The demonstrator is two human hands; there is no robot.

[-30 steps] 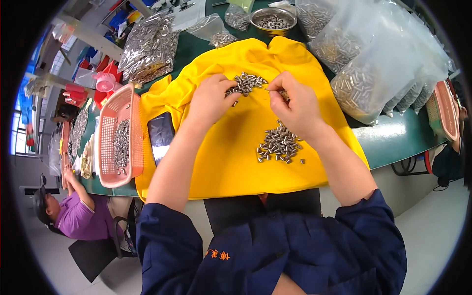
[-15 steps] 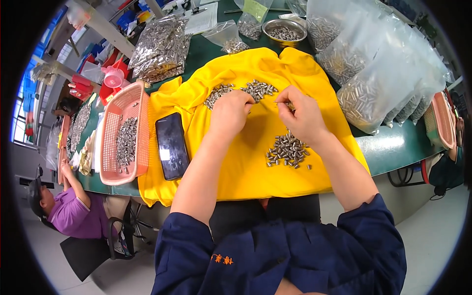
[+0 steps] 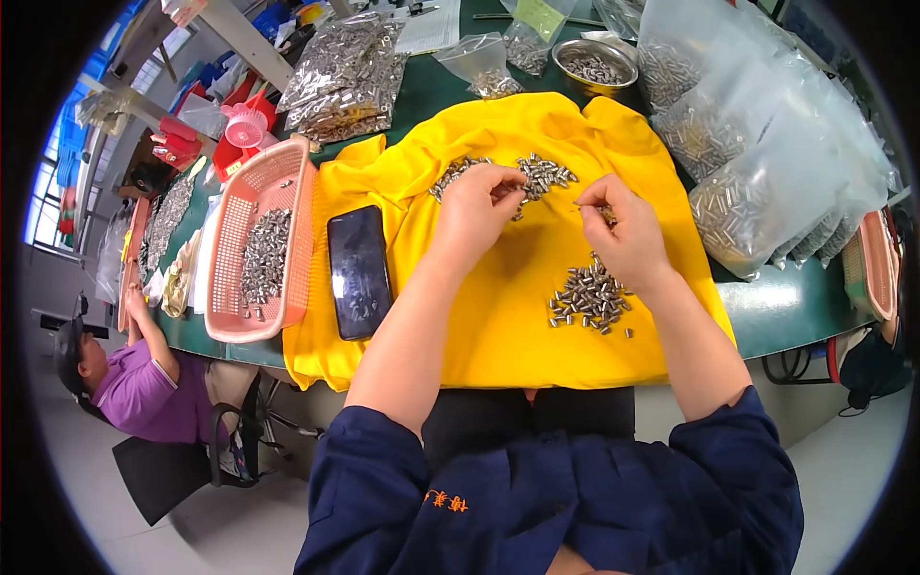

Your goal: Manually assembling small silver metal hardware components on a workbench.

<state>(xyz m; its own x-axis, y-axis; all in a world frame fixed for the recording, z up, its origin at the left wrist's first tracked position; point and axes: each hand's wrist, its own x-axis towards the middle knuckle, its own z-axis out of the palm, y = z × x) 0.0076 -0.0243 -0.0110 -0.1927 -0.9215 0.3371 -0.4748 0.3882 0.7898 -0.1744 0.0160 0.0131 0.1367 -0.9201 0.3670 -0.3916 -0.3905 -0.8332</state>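
My left hand (image 3: 479, 209) is closed in a pinch at the near edge of the upper pile of small silver metal cylinders (image 3: 547, 172), a small metal cylinder (image 3: 518, 213) showing at its fingertips. Curled fingers of my right hand (image 3: 628, 230) surround small brass-coloured pieces (image 3: 608, 217); their exact kind is too small to tell. Between the two hands is a narrow gap. Below my right hand, a second pile of metal cylinders (image 3: 589, 297) rests on the yellow cloth (image 3: 479, 350). Part of the upper pile is hidden behind my left hand.
Left of my forearm lies a black phone (image 3: 359, 273), beside a pink basket (image 3: 299, 244) holding more metal parts. Filled plastic bags (image 3: 738, 216) crowd the right side. A steel bowl (image 3: 628, 81) stands at the back. Another person (image 3: 144, 383) sits at far left.
The whole view has shifted, so the scene sits further right. My fingertips are slightly further apart, and the brass-coloured pieces in my right hand show more plainly. Both piles look much the same.
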